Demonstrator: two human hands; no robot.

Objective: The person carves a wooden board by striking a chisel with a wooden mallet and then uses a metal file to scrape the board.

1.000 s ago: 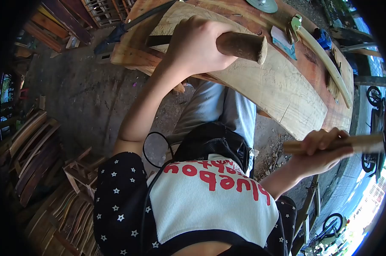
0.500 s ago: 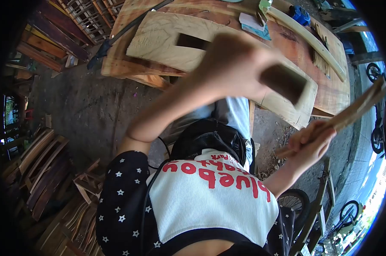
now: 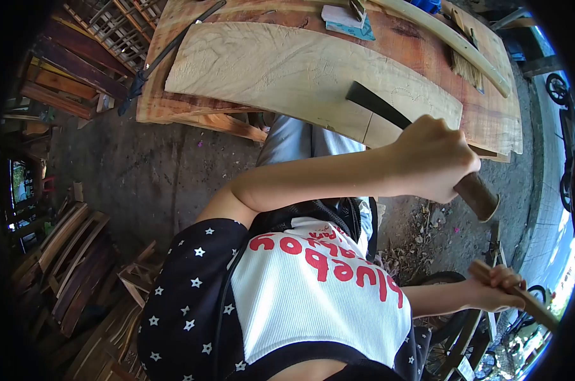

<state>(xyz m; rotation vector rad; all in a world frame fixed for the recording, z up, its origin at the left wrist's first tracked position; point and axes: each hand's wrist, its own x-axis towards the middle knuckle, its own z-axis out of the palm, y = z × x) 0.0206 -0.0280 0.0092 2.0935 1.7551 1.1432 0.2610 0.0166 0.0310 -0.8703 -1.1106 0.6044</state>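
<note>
A tool with a dark flat blade (image 3: 381, 106) and a round wooden handle (image 3: 479, 198) is in my left hand (image 3: 435, 159), whose fingers are wrapped round it. The blade points up and left over a long pale curved board (image 3: 268, 66); whether it touches the board cannot be told. A thin line crosses the board near the blade. Low on the right, my right hand (image 3: 500, 291) is closed around a narrow wooden stick (image 3: 536, 309), away from the board.
The board lies on a reddish wooden table (image 3: 154, 105). Also there are a blue-and-white box (image 3: 350, 24), a pale curved strip (image 3: 456, 43), a brush (image 3: 466, 71) and a dark bar (image 3: 186, 33). Curved wood pieces (image 3: 65, 254) are stacked at left, a wheel (image 3: 449, 286) stands lower right.
My left hand has moved right and down with the bladed tool. My right hand has dropped down and right, and the stick now slants down to the right. The view has shifted slightly.
</note>
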